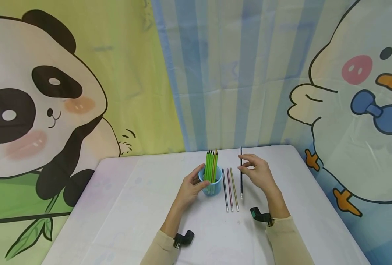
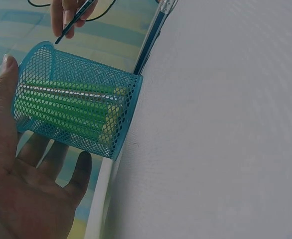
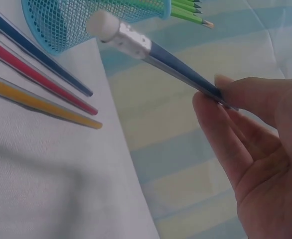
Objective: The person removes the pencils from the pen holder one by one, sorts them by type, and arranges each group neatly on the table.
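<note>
Green pencils (image 1: 210,165) stand points up in a light-blue mesh pencil cup (image 1: 217,188), along with a yellowish one. My left hand (image 1: 190,189) holds the cup from its left side, thumb across the front; the left wrist view shows the mesh wall (image 2: 86,67) beside the thumb. Between thumb and fingertips, my right hand (image 1: 257,171) pinches a dark blue pencil (image 1: 241,180). Its white eraser (image 3: 104,26) points down toward the table. A blue pencil (image 1: 225,189), a red pencil (image 1: 230,189) and a yellow pencil (image 1: 234,189) lie side by side between cup and right hand.
The white-covered table (image 1: 123,209) runs back to a hanging cloth (image 1: 215,73) with blue stripes and cartoon animals. Each wrist carries a small black camera, one on the left (image 1: 184,239) and one on the right (image 1: 260,216).
</note>
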Demonstrator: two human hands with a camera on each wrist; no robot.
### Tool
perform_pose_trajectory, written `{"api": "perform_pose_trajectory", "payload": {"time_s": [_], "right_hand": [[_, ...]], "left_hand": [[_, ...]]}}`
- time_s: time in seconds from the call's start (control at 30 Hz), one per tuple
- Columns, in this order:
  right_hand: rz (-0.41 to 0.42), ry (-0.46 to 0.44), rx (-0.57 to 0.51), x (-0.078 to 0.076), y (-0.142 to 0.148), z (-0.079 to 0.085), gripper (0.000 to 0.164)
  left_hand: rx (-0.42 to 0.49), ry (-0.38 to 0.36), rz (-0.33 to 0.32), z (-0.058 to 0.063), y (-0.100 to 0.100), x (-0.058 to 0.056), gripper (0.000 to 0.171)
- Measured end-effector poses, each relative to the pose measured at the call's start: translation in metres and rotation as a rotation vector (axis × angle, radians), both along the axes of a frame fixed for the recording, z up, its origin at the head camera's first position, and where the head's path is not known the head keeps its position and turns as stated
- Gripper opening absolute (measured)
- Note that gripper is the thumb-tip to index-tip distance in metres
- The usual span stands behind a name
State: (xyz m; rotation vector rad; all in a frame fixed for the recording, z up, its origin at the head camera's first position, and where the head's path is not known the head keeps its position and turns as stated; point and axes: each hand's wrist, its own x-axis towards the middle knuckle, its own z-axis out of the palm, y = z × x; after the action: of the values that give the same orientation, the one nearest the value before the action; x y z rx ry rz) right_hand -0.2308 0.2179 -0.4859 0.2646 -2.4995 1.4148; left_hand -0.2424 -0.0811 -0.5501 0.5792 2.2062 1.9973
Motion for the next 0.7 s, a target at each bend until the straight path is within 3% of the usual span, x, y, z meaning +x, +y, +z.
{"api": "perform_pose_trajectory", "payload": {"time_s": [0.3,0.7], "right_hand": [[0.041,-0.095,0.046,-0.001,0.005,-0.004,0.044],[0.107,-0.26,0.095,-0.009,0.004,-0.024,0.043]], "left_hand": [[-0.008,0.002,0.004,0.0,0.0,0.0,0.077],[-0.018,0.005,0.009,0.001,0.0,0.001,0.075]]}}
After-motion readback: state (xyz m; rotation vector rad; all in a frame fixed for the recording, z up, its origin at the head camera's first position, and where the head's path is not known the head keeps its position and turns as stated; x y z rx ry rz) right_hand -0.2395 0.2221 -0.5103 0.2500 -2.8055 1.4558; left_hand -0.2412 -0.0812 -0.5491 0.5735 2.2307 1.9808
